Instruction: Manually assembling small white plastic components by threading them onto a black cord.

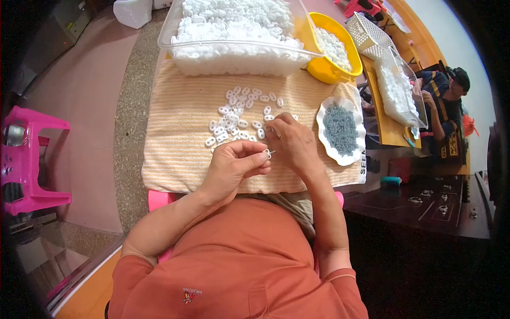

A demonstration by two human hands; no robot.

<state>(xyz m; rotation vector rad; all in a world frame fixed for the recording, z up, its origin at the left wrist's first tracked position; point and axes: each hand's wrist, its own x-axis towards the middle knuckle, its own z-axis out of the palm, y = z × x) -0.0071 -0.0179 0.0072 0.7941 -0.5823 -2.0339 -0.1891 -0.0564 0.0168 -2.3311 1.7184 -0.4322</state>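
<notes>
Cloth-covered worktop point(175, 117): toward near edge, left hand point(228, 164) pinches white piece point(267, 152); right hand point(295, 141), grip unclear. Slack pinch could drop it.

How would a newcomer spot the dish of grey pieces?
Find the striped towel. Near its right edge, right of the right hand, sits a white dish. Its wavy rim and small grey pieces set it apart from the yellow tub and clear bin, both holding white pieces.

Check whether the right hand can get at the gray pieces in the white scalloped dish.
Likely yes: the white scalloped dish sits just right of the right hand, nothing visible stands between them, and the gray pieces lie uncovered.
</notes>
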